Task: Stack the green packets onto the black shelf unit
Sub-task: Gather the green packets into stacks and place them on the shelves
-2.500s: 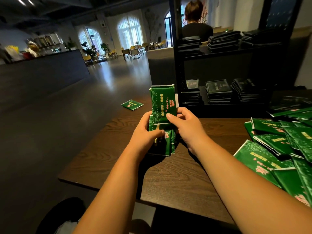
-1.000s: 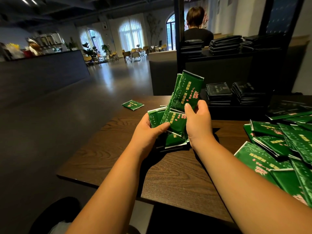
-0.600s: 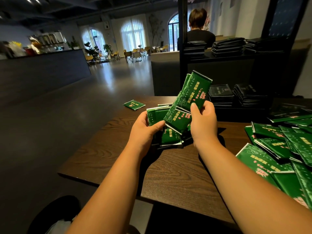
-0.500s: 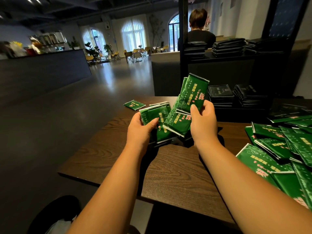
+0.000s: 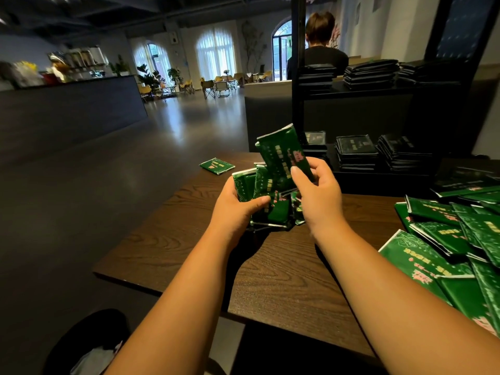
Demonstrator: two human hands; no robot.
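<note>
- L hand [image 5: 238,209] curled round bundle of packets [image 5: 266,204], just above table [image 5: 270,266]
- R hand [image 5: 319,196] pinches upright packet [image 5: 282,155]
- shelf [image 5: 378,93] behind, w/ dark stacks

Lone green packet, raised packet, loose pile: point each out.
Lone green packet [image 5: 217,166], head view, top face.
Raised packet [image 5: 278,155], head view, printed front.
Loose pile [image 5: 414,255], head view, nearest packet's face.
</note>
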